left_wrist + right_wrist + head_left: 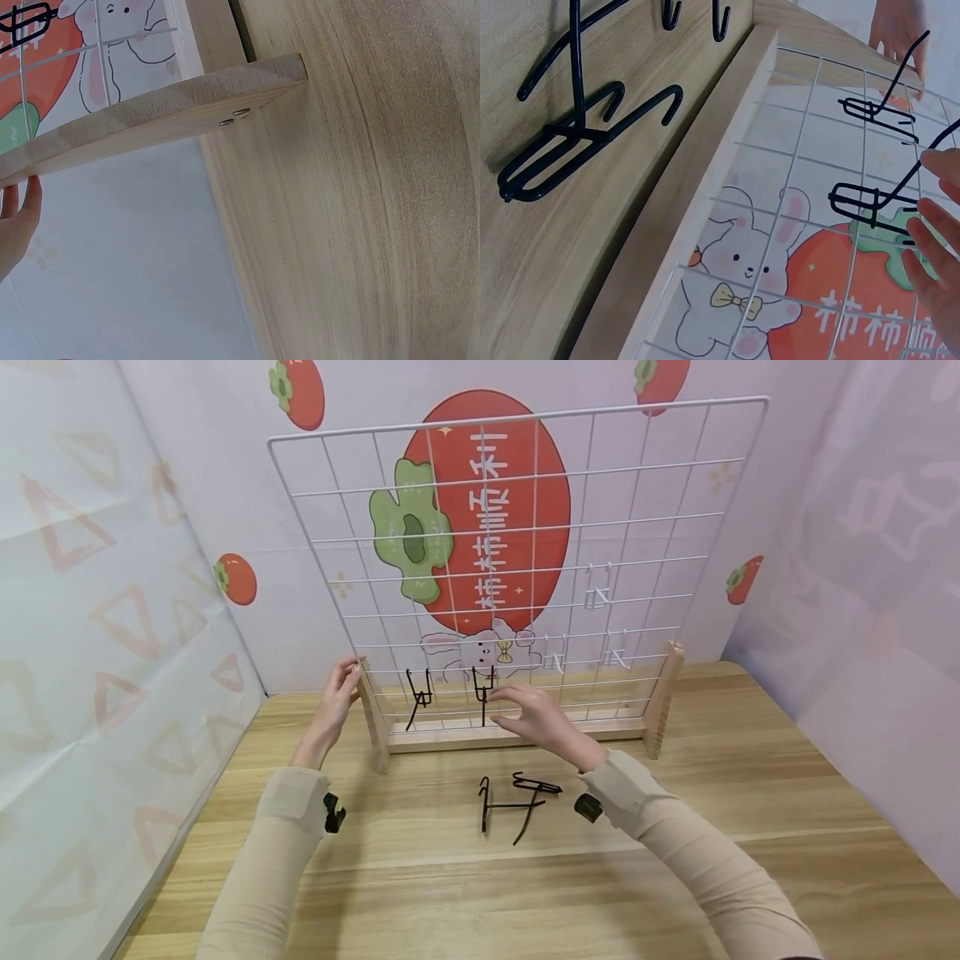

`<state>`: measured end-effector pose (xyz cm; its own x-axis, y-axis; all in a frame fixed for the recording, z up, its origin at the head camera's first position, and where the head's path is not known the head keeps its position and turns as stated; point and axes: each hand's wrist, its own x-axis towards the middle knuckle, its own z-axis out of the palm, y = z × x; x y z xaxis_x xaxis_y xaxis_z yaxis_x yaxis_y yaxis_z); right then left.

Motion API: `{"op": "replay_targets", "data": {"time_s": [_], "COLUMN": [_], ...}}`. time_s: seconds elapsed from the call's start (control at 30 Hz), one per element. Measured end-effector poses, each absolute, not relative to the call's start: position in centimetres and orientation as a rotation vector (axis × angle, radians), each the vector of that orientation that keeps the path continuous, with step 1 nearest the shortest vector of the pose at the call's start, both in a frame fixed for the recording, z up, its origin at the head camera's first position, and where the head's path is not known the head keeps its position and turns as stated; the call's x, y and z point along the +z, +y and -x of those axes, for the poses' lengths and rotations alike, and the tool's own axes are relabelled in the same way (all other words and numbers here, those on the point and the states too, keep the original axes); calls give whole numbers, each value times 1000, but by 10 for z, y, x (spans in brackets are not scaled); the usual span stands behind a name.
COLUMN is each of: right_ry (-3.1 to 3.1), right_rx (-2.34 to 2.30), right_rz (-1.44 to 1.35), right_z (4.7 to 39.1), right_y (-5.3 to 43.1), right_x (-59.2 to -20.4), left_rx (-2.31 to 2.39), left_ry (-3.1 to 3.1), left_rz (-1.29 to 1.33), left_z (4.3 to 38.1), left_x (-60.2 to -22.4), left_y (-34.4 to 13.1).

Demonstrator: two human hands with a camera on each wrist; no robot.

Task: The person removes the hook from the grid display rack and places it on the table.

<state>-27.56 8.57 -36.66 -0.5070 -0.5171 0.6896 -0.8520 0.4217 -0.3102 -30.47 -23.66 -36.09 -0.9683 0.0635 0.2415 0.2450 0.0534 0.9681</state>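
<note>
A white wire grid panel (510, 537) stands in a wooden base, and my left hand (335, 702) touches the top of its left post (372, 714). In the left wrist view, the fingertips (32, 191) meet the post's outer side. My right hand (536, 718) is beside a black wire hook (855, 199) hung low on the grid. The thumb and fingers are spread apart around its prong, the thumb overlapping it in the right wrist view. A second black hook (420, 698) hangs to its left.
Two loose black hooks, one upright (485, 808) and one lying (534, 788), are on the wooden table (450, 893) before the base. Several white hooks (597, 597) hang on the grid's right side. A printed cloth (225, 485) stands behind.
</note>
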Motion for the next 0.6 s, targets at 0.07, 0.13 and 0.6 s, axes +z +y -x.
{"op": "replay_targets", "data": {"time_s": [0.07,0.13,0.6], "right_ry": [-2185,-2190,-2184], "right_rx": [906,917,1022], "right_rz": [-1160,-1155,-1132], "right_z": [277,278,286], "right_y": [84,82,72], "right_x": [-368,-369,-375], "left_rx": [-2036,-2033,-2036], "left_ry": [-2179,-2176,-2170], "left_rz": [332,342,343], "left_z": [305,305,306], "left_x": [-362,-363,-363], "left_y": [-237,-238,-238]}}
